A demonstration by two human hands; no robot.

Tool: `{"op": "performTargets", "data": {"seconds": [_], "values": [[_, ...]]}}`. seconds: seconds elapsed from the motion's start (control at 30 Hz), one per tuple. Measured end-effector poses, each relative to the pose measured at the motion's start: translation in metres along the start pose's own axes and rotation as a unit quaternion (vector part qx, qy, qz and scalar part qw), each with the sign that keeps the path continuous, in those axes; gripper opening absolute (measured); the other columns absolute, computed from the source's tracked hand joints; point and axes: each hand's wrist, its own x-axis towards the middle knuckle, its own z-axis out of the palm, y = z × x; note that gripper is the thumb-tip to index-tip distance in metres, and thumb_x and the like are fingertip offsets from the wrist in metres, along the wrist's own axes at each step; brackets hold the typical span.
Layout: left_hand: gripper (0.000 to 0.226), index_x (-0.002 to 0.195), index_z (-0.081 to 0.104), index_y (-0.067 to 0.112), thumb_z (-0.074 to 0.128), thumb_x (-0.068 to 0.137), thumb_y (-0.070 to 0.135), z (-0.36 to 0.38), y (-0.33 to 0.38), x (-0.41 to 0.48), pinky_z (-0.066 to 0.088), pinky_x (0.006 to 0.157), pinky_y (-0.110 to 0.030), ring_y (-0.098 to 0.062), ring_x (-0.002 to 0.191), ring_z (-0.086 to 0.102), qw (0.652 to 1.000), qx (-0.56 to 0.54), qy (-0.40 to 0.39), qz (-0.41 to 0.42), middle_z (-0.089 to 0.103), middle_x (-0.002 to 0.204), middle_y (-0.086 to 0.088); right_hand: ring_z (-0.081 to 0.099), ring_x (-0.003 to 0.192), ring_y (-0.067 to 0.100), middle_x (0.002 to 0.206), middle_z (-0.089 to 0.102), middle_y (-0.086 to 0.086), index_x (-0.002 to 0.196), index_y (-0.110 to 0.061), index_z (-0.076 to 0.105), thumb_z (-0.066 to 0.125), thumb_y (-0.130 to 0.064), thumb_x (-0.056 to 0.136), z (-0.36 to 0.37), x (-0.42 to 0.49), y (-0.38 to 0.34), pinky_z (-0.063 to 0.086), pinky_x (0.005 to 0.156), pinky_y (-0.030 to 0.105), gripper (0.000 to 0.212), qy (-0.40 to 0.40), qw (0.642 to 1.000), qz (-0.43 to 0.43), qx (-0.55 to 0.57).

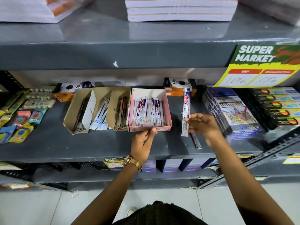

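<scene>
A pink open box full of several white-and-blue packed pens stands on the grey middle shelf. My left hand, with a gold watch on the wrist, grips the box's front edge. My right hand pinches one packed pen upright, to the right of the box. Another packed pen lies flat on the shelf below my right hand.
Brown cardboard boxes with pens stand left of the pink box. Eraser packs lie at far left, orange boxes at the back, crayon boxes at right. A yellow price sign hangs from the upper shelf, which carries notebook stacks.
</scene>
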Motion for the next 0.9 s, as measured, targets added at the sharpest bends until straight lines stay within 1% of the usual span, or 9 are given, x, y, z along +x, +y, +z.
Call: {"op": "performTargets", "data": {"seconds": [0.1,0.2,0.27,0.33,0.47,0.53,0.63,0.7,0.9], "values": [[0.039,0.110,0.072,0.015,0.050,0.095,0.045,0.000,-0.008,0.001,0.047,0.081,-0.028,-0.013,0.081,0.060,0.999,-0.037,-0.011,-0.037,0.068,0.089,0.002,0.066,0.050,0.008,0.075,0.067,0.009,0.079,-0.009,0.064,0.064,-0.003,0.085,0.002,-0.004,0.008,0.057,0.047,0.022,0.009,0.011,0.999,0.032,0.022],[0.027,0.107,0.070,0.002,0.053,0.097,0.020,-0.001,-0.004,-0.003,0.052,0.091,-0.034,-0.022,0.099,0.069,0.986,-0.138,-0.011,-0.096,0.073,0.101,-0.012,0.069,0.057,0.015,0.079,0.069,0.010,0.084,-0.009,0.066,0.067,-0.004,0.083,0.007,-0.015,0.011,0.059,0.053,0.026,0.004,-0.036,0.998,0.045,0.024],[0.025,0.110,0.066,-0.003,0.049,0.098,0.012,-0.001,0.000,-0.003,0.055,0.087,-0.031,-0.024,0.097,0.070,0.973,-0.185,-0.015,-0.137,0.071,0.101,-0.016,0.071,0.058,0.014,0.075,0.073,0.006,0.084,-0.008,0.067,0.069,-0.002,0.080,0.017,-0.027,0.014,0.060,0.053,0.028,0.007,-0.075,0.995,0.058,0.037],[0.028,0.113,0.065,-0.003,0.049,0.098,0.015,-0.003,0.004,-0.002,0.055,0.079,-0.024,-0.020,0.095,0.070,0.964,-0.203,-0.013,-0.170,0.072,0.101,-0.012,0.070,0.056,0.013,0.068,0.075,0.002,0.083,-0.008,0.068,0.070,-0.001,0.079,0.030,-0.042,0.020,0.058,0.050,0.026,0.009,-0.110,0.990,0.079,0.036],[0.022,0.099,0.070,0.012,0.053,0.096,0.025,-0.012,0.009,0.003,0.054,0.063,-0.020,-0.009,0.075,0.071,0.940,-0.238,0.005,-0.246,0.076,0.081,0.003,0.062,0.048,0.008,0.062,0.072,-0.002,0.081,-0.009,0.068,0.073,-0.002,0.077,0.050,-0.063,0.040,0.054,0.045,0.022,0.010,-0.161,0.979,0.124,0.007],[0.017,0.094,0.070,0.011,0.061,0.091,0.025,-0.018,0.009,0.005,0.057,0.065,-0.028,-0.018,0.074,0.070,0.928,-0.251,0.009,-0.275,0.075,0.086,-0.006,0.060,0.047,0.009,0.063,0.072,-0.001,0.085,-0.005,0.068,0.074,-0.002,0.076,0.056,-0.070,0.048,0.054,0.045,0.022,0.011,-0.177,0.974,0.143,-0.005],[0.018,0.095,0.071,0.007,0.071,0.084,0.021,-0.025,0.005,0.004,0.054,0.077,-0.041,-0.033,0.084,0.065,0.928,-0.236,0.000,-0.289,0.071,0.100,-0.023,0.061,0.050,0.011,0.065,0.072,0.002,0.091,-0.001,0.069,0.076,-0.005,0.074,0.060,-0.076,0.055,0.055,0.046,0.023,0.018,-0.186,0.970,0.156,-0.026],[0.015,0.092,0.072,0.009,0.073,0.082,0.020,-0.028,0.002,0.002,0.056,0.076,-0.040,-0.033,0.084,0.067,0.927,-0.227,-0.002,-0.299,0.072,0.096,-0.021,0.062,0.054,0.014,0.069,0.073,0.005,0.095,0.002,0.070,0.077,-0.006,0.074,0.060,-0.078,0.057,0.054,0.046,0.022,0.023,-0.187,0.968,0.161,-0.035],[0.004,0.079,0.071,0.013,0.072,0.082,0.015,-0.032,0.000,-0.004,0.057,0.062,-0.029,-0.017,0.064,0.070,0.916,-0.232,0.015,-0.327,0.074,0.071,-0.002,0.073,0.071,0.018,0.082,0.077,0.007,0.095,-0.003,0.071,0.078,-0.003,0.071,0.062,-0.083,0.064,0.058,0.056,0.024,0.025,-0.198,0.961,0.189,-0.043]]}}
